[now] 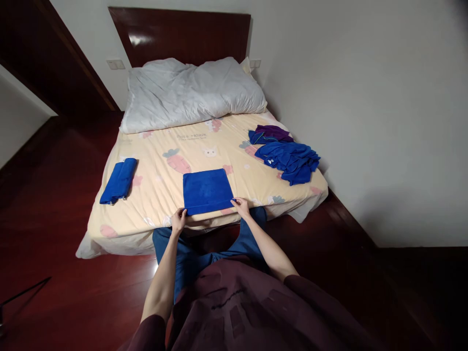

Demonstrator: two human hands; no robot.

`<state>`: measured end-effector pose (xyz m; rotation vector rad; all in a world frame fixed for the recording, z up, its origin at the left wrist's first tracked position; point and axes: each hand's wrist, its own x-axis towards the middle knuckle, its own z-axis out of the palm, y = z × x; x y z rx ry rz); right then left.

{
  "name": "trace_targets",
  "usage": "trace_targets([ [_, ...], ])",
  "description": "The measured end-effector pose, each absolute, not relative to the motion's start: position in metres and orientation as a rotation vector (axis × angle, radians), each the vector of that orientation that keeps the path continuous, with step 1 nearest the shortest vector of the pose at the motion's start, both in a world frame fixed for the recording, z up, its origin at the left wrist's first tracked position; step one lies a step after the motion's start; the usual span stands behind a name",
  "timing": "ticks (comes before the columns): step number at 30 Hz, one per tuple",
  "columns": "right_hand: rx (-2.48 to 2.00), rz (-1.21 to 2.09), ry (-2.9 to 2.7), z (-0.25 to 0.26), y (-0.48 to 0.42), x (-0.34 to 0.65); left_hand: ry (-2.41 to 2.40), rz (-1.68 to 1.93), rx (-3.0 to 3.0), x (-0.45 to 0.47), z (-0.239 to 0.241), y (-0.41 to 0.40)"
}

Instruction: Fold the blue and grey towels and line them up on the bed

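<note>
A blue towel [207, 189] lies spread flat at the front edge of the bed, with a narrow folded strip along its near side. My left hand [179, 220] pinches its near left corner. At the near right corner, my right hand [241, 207] has the cloth between thumb and fingers. To the left rest rolled or folded blue towels [120, 181]. On the right side of the bed is a crumpled heap of blue cloths [292, 160], with a purple cloth [272, 132] behind it.
The bed [153, 161] has a cream sheet printed with carrots and rabbits. A bunched white quilt [190, 92] lies before the dark wooden headboard [190, 36]. A white wall [365, 122] stands close on the right. Dark red floor [73, 292] surrounds the bed's near end.
</note>
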<state>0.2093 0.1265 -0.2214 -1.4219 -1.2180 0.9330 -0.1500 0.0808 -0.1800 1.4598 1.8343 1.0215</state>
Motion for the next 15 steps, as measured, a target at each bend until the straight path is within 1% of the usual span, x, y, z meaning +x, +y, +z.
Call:
trace_targets([
  [5, -1.387, 1.019, -1.270, -0.224, 0.123, 0.213, 1.793, 1.101, 1.435, -0.150, -0.189, 0.081],
  [9, -1.392, 0.969, -1.245, -0.223, 0.125, 0.213, 1.813, 1.134, 1.373, -0.150, -0.192, 0.083],
  [15, -1.478, 0.874, -1.306, -0.222, 0.130, 0.212, 1.870, 1.086, 1.359, -0.150, -0.190, 0.086],
])
